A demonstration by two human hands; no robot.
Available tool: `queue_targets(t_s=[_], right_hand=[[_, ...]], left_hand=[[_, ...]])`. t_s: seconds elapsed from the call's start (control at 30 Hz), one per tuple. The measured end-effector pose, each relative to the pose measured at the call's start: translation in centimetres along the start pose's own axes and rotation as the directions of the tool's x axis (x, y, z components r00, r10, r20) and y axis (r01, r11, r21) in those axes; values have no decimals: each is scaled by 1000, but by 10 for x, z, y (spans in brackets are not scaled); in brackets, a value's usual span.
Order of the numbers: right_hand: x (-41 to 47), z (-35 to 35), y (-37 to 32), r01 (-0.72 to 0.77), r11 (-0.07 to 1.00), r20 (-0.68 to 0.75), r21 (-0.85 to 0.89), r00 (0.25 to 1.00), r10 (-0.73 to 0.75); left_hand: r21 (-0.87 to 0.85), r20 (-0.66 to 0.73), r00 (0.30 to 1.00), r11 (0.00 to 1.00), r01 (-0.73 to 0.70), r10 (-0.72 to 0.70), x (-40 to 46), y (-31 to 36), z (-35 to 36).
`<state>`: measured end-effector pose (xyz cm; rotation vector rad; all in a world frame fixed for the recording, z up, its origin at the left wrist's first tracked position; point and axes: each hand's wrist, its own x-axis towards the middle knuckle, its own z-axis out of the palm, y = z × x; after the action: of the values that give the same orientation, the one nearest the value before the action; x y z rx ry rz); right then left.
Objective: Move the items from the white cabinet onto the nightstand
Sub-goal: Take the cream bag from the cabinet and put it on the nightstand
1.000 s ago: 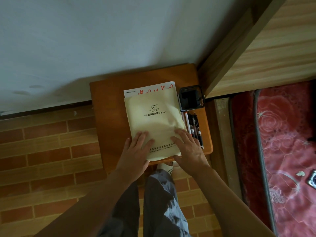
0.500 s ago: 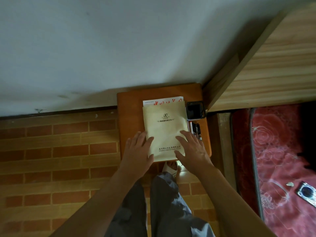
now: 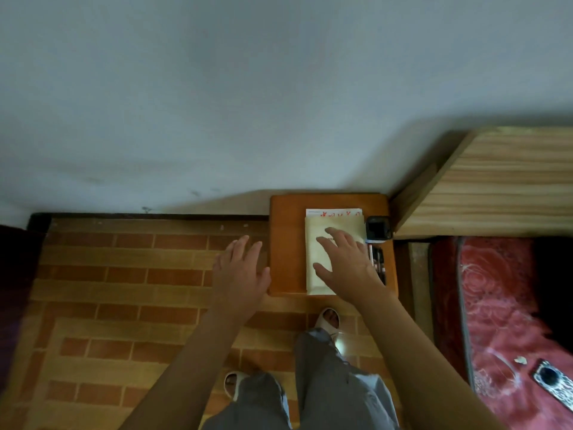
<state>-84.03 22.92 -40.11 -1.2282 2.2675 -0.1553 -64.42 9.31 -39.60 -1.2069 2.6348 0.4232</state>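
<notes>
A cream booklet (image 3: 319, 243) lies flat on the small orange-brown nightstand (image 3: 286, 243), on top of a white paper with red characters (image 3: 333, 212). A black square box (image 3: 378, 228) and several pens (image 3: 377, 263) lie along the nightstand's right side. My right hand (image 3: 344, 265) hovers over the booklet with fingers spread, holding nothing; contact with it cannot be told. My left hand (image 3: 240, 271) is open above the floor, just left of the nightstand. The white cabinet is out of view.
A wooden headboard (image 3: 496, 187) stands right of the nightstand. Below it lies a bed with a red floral cover (image 3: 496, 290) and a phone (image 3: 552, 381) on it. The floor has a brick pattern (image 3: 139, 274). My legs and slippers are below the nightstand.
Both hands have come off the booklet's near end. My left hand has moved left, off the nightstand. The view has pulled back and the nightstand looks smaller.
</notes>
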Motion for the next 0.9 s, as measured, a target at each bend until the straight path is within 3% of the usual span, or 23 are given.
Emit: queue_targets(t_s=[0.27, 0.53, 0.7, 0.9], right_hand=[[-47, -26, -128, 123, 990, -44, -70, 991, -126], [-83, -6, -286, 249, 959, -62, -132, 964, -259], [-97, 7, -401, 428, 889, -32, -162, 898, -438], [-117, 36, -541, 665, 719, 37, -201, 739, -673]], left_hand=[[-91, -156, 986, 995, 49, -62, -80, -108, -76], [-126, -295, 939, 981, 148, -179, -194, -256, -123], [-163, -376, 859, 937, 308, -348, -277, -349, -139], [-282, -461, 677, 818, 502, -574, -391, -436, -146]])
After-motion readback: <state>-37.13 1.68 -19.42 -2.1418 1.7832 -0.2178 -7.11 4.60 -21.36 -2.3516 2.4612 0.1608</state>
